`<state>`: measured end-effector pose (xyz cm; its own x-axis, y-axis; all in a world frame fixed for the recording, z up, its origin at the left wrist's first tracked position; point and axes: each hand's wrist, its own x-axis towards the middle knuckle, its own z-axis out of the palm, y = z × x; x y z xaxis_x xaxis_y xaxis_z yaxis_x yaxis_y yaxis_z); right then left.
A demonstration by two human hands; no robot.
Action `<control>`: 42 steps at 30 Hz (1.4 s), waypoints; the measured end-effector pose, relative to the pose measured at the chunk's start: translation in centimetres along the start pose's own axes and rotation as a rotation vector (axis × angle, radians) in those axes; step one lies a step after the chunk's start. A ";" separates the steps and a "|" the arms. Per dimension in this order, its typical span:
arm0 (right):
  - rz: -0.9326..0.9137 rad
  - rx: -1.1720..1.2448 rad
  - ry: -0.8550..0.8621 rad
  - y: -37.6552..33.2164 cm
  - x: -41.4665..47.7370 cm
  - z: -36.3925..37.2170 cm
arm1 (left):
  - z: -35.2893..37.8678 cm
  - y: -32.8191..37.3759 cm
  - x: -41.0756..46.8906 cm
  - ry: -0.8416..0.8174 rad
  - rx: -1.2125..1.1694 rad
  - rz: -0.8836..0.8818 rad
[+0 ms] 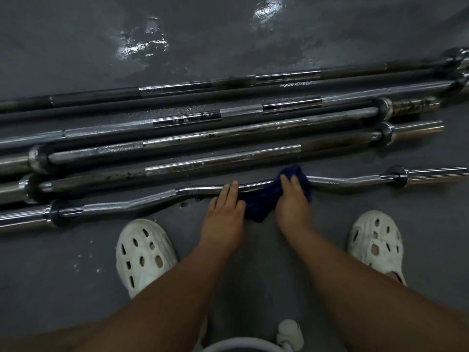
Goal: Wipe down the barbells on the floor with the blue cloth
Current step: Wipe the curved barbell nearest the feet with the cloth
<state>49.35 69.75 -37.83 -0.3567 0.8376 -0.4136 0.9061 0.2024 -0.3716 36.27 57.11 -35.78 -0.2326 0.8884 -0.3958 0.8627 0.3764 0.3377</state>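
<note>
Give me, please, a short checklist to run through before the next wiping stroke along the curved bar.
1. Blue cloth lies over the curved bar: ok.
2. Right hand presses on the cloth: ok.
3. Left hand steadies the bar, fingers flat on it beside the cloth: ok.
4. Bar to the right of the cloth is free of obstacles: ok.
5. Cloth reaches the underside of the bar: cannot tell.
6. Nearest straight barbell is clean: not ok, dark spots show.
</note>
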 end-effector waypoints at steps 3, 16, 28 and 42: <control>-0.335 -0.009 -0.253 -1.6 -0.7 -0.4 | -0.3 -0.3 -0.4 -0.046 0.008 0.023; -0.015 0.195 -0.035 -5.3 -5.5 -9.0 | -7.2 1.2 -4.3 -0.103 0.088 -0.072; 0.049 0.456 0.134 -5.0 -8.4 -10.0 | -9.2 2.4 -7.3 -0.158 0.148 -0.146; 0.182 0.225 0.180 -5.2 -2.0 1.9 | -2.3 -4.0 -2.6 -0.086 0.018 -0.158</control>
<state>44.88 66.03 -36.65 -0.1298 0.9301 -0.3436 0.8711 -0.0586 -0.4876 32.41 53.93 -34.15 -0.3275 0.7926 -0.5144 0.8266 0.5040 0.2504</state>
